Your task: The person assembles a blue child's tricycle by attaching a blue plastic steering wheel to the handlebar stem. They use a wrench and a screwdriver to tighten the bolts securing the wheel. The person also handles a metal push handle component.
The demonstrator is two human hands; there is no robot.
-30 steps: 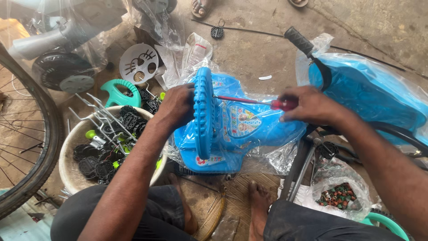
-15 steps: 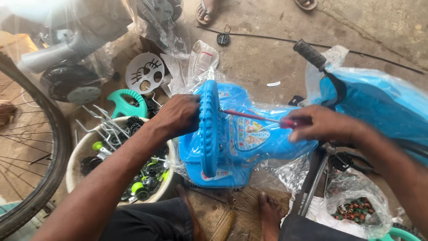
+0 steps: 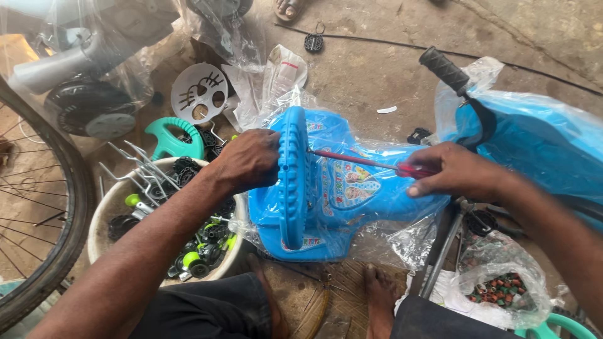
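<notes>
A blue plastic toy-vehicle seat (image 3: 326,188), partly wrapped in clear film, stands on edge on the ground between my feet. My left hand (image 3: 248,160) grips its upright backrest from the left. My right hand (image 3: 455,172) is shut on the red handle of a screwdriver (image 3: 367,162). The red shaft runs left, and its tip meets the backrest near the top.
A white bowl (image 3: 107,210) of black and green small parts and metal brackets sits left. A bicycle wheel (image 3: 44,207) is at the far left. A blue body in film with a black grip (image 3: 527,138) lies right. A bag of small parts (image 3: 502,292) is lower right.
The view has shifted slightly while both hands keep their hold. The screwdriver stays against the backrest, with my right hand a little lower and farther right.
</notes>
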